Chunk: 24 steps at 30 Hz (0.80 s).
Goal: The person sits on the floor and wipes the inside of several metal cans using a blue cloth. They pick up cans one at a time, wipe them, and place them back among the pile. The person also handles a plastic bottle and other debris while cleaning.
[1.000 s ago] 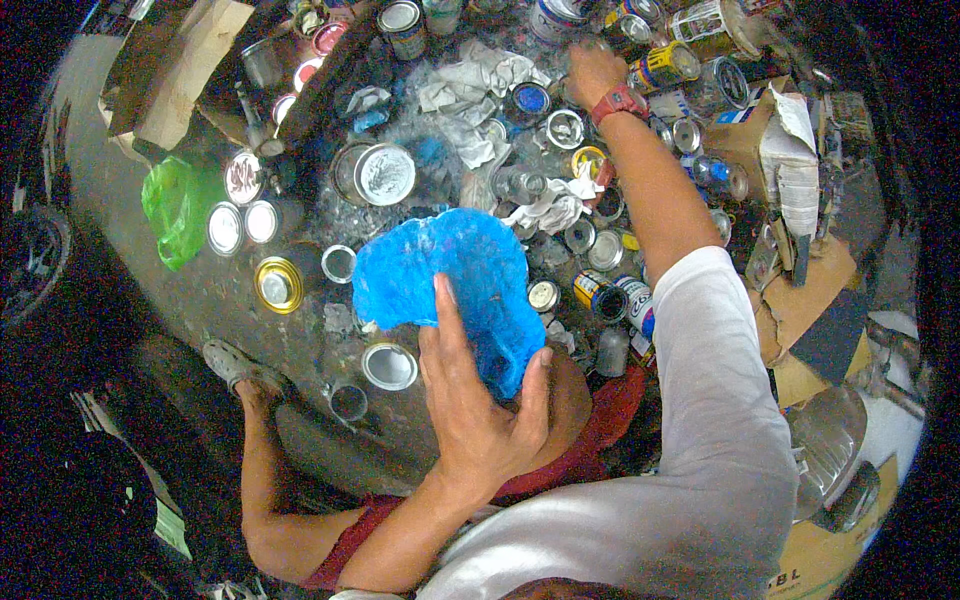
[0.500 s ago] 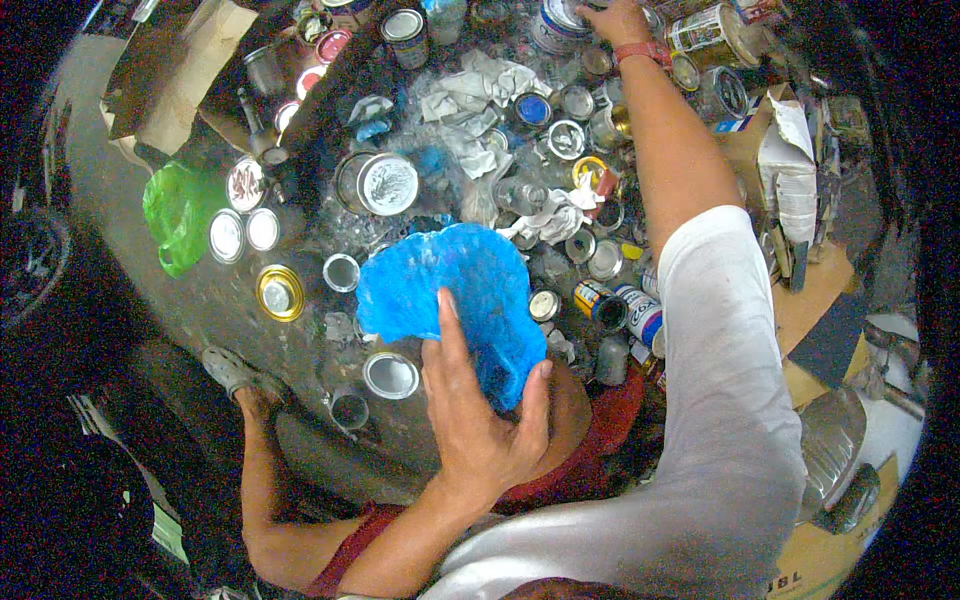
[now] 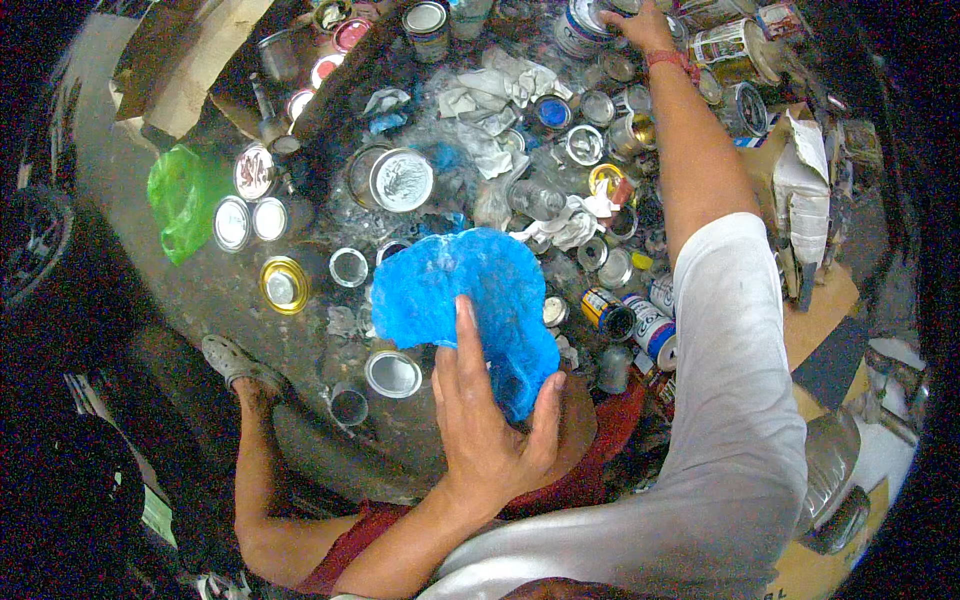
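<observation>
I see the left hand point(image 3: 490, 430) just below the middle of the frame, its forefinger laid along the face of a blue piece point(image 3: 450, 270), an irregular, rounded, paint-smeared shape that sits in the centre of the view. The thumb and forefinger stand wide apart, with the narrow lower end of the blue piece between them; I cannot tell whether the remaining fingers grip it from beneath. The right hand point(image 3: 640, 25) is at the upper edge, right of centre, a red band point(image 3: 668, 62) on its wrist. Its fingers reach the side of a white-and-blue can point(image 3: 580, 30) that the frame cuts off, and I cannot tell from here whether they close on it. Above the blue piece I have a container with pale paint on its round top point(image 3: 402, 180), crumpled white paper point(image 3: 495, 95) and a small tin of blue paint point(image 3: 552, 112). At its lower left lies a round silvery lid point(image 3: 393, 373), well apart from a gold-rimmed tin point(image 3: 285, 285) farther left. A green plastic bag point(image 3: 180, 200) lies at the left of the frame, beside three round lids point(image 3: 255, 172). Right of the blue piece, a labelled can point(image 3: 652, 325) lies tipped on its side, near the white sleeve point(image 3: 735, 300) of the right arm.
</observation>
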Each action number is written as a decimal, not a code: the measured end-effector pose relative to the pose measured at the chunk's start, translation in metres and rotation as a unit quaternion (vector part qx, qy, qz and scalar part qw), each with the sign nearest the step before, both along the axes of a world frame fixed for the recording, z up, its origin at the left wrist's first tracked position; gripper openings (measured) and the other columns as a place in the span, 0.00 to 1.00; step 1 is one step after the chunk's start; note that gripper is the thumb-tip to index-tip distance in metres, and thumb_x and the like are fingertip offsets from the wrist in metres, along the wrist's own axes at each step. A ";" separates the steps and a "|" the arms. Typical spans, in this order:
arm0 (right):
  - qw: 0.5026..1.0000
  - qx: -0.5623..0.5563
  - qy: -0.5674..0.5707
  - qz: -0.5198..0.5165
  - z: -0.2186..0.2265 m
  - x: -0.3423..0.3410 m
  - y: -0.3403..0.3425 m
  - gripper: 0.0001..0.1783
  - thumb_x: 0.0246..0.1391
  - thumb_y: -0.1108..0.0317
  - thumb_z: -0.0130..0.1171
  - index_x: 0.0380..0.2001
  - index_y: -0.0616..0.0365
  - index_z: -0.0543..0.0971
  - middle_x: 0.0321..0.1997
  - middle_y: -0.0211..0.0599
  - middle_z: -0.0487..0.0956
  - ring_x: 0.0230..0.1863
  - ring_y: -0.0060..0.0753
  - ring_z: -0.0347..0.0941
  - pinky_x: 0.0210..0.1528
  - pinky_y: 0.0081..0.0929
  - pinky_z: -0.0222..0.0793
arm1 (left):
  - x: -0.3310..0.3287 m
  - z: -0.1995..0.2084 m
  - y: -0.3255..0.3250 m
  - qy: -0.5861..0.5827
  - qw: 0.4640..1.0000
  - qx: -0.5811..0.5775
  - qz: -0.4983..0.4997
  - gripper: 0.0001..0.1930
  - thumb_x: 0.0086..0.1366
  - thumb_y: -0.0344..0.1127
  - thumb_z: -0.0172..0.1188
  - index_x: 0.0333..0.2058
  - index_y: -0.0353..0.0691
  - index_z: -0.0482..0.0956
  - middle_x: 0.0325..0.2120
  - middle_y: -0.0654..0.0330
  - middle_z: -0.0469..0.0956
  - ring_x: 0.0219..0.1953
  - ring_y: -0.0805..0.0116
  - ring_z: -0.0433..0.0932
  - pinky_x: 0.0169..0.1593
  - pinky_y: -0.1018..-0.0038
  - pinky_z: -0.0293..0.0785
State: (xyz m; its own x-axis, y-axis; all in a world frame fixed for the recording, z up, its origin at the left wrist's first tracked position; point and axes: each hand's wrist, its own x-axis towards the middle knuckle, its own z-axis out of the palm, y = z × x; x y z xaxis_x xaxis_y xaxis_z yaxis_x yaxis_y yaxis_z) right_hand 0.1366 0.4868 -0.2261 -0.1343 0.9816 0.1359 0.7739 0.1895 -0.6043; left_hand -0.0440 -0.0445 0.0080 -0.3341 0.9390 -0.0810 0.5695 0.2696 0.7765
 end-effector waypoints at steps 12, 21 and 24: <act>0.889 -0.114 0.444 -0.014 0.040 -0.008 -0.059 0.29 0.59 0.60 0.73 0.61 0.55 0.77 0.39 0.33 0.81 0.32 0.29 0.78 0.30 0.29 0.74 | 0.000 -0.002 0.010 -0.008 1.000 -0.001 0.003 0.51 0.63 0.39 0.71 0.75 0.22 0.48 0.53 0.31 0.71 0.49 0.35 0.72 0.56 0.48 0.69; 0.947 -0.038 0.319 0.010 0.102 -0.027 -0.212 0.31 0.48 0.48 0.82 0.48 0.58 0.86 0.40 0.32 0.86 0.41 0.25 0.82 0.47 0.29 0.78 | 0.005 0.013 -0.003 -0.008 1.000 0.018 -0.004 0.51 0.65 0.40 0.68 0.75 0.21 0.47 0.59 0.25 0.68 0.54 0.28 0.71 0.62 0.45 0.66; 0.972 -0.004 0.234 0.009 0.125 -0.031 -0.259 0.34 0.46 0.44 0.83 0.46 0.61 0.86 0.42 0.38 0.89 0.42 0.27 0.84 0.50 0.31 0.79 | 0.009 0.020 -0.016 -0.006 0.999 0.036 -0.009 0.51 0.65 0.39 0.68 0.75 0.21 0.46 0.63 0.24 0.65 0.57 0.26 0.69 0.65 0.45 0.65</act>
